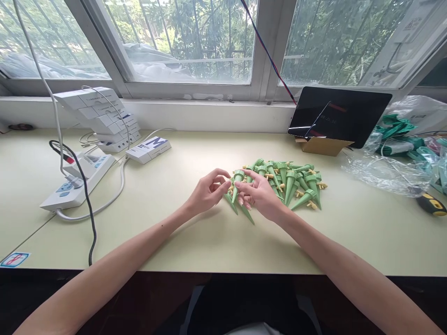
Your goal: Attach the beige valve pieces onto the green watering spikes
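Observation:
In my right hand (260, 193), between thumb and forefinger, is a green plant watering spike (238, 177), its ribbed cap up and its tip pointing down. My left hand (210, 190) is pinched close beside the spike's left side. A bit of yellow shows near those fingertips, but what they hold is too small to make out. More green spikes (289, 184) with small yellow valves (312, 204) lie heaped on the table just right of my right hand. A few spike tips poke out below my hands.
A power strip (75, 186) with cables and stacked white boxes (101, 116) occupy the table's left side. A tablet (338, 111) leans on a cardboard stand (324, 145) behind the heap. Plastic bags (394, 172) and a yellow-black tool (432, 204) lie right.

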`<state>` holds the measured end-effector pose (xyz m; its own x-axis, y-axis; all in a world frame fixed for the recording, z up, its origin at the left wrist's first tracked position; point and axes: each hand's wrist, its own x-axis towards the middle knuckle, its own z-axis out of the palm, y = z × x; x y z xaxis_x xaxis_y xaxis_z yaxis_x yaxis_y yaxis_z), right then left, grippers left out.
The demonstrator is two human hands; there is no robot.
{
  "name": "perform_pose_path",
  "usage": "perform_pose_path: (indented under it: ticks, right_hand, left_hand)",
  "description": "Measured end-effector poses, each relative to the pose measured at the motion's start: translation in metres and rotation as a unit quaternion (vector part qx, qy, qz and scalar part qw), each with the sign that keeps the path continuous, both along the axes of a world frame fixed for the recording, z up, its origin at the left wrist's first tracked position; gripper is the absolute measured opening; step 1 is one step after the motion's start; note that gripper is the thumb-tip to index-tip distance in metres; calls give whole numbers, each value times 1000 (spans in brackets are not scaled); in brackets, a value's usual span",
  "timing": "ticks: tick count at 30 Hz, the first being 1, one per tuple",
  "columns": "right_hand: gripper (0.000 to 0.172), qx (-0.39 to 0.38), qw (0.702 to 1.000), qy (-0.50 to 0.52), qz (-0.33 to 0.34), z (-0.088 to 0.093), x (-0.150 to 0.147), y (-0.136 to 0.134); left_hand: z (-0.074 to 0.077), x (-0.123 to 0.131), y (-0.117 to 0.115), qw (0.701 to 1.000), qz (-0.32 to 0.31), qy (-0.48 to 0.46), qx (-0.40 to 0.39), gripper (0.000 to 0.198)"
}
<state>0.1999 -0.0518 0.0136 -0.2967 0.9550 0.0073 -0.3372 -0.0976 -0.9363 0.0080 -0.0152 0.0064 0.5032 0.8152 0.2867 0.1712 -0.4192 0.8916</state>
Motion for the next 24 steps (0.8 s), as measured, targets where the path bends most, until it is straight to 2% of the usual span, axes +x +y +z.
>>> perform_pose_path:
  ticks: [4, 8, 16, 20, 24]
  right_hand:
    - [78, 18, 1000, -7, 23, -1, 0, 0]
    - [73, 77, 994, -78, 19, 1, -1, -5]
    - [70, 218, 950, -222, 16, -2, -6, -13]
    - [72, 236, 939, -247, 29, -7, -6, -11]
    - [73, 242, 935, -258, 32, -7, -4, -11]
  left_hand:
    - [2, 1, -2, 1000, -6, -6, -22, 28]
    - [5, 0, -2, 999, 2, -14, -46, 30]
    - [9, 0, -4, 996, -51, -34, -59, 36]
    - [7, 0, -5, 994, -77, -57, -58, 37]
    - [5, -1, -6, 996, -56, -69, -31, 31]
